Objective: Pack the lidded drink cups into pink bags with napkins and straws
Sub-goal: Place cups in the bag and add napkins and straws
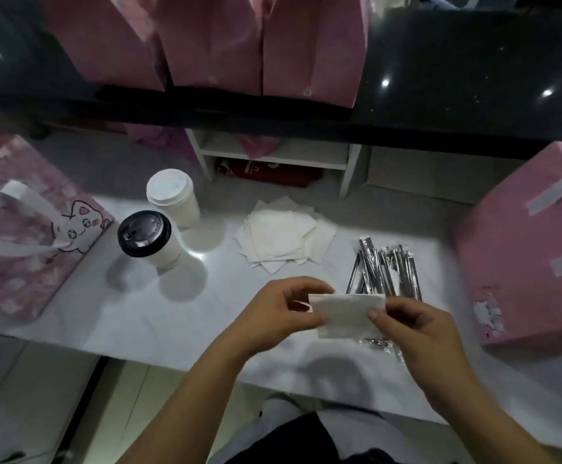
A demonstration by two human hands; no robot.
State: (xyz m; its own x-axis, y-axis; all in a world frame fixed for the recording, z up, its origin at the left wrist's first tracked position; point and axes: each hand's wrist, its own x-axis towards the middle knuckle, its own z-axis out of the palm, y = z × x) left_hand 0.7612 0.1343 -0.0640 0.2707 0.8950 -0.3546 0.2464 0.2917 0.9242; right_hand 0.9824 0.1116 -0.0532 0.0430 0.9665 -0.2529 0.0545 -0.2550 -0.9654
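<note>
The left hand (281,311) and right hand (418,331) are pinching one napkin (346,318). The cups (145,236) at ten o'clock are apparently waiting, unpacked.

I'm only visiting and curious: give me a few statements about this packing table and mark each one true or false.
1. The left hand and the right hand both pinch one white napkin. True.
2. Both cups wear black lids. False: the black-lidded cup stands next to a white-lidded cup.
3. The wrapped straws lie to the right of the napkin stack. True.
4. The cups lie tipped over on their sides. False: both stand upright on the table, near the cat-print bag.
</note>
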